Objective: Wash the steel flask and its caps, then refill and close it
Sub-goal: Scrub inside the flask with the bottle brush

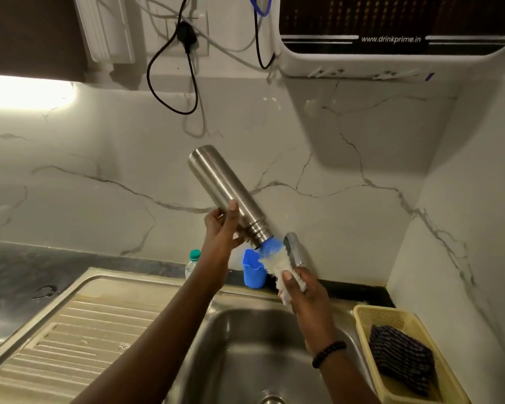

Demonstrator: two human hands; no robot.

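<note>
The left hand (220, 225) grips the steel flask (229, 196) near its threaded neck, fingers curled round the body. The flask is tilted, base up toward the marble backsplash (99, 170), open mouth down and to the right, held in the air above the back rim of the sink (263, 339). The right hand (299, 290) grips a bottle brush (271, 256) with blue and white bristles; its bristle head sits at the flask mouth, partly entered. The tap spout (293, 247) stands just behind the brush.

Task status, as judged: the washing step is in progress, at the interior scrub of the flask. No cap is fitted to the flask. A blue cup-like piece (254, 268) stands on the counter at the back edge of the sink and may be one of the caps; this cannot be confirmed. Whether any cap is washed cannot be told. Rinsing, refilling and closing remain.

A small plastic bottle with a green cap (193, 262) stands on the counter just left of the blue piece. A yellow basket (362, 316) holding a dark folded cloth (400, 357) sits at the right edge of the sink. A water purifier (391, 53) hangs on the wall above.
</note>
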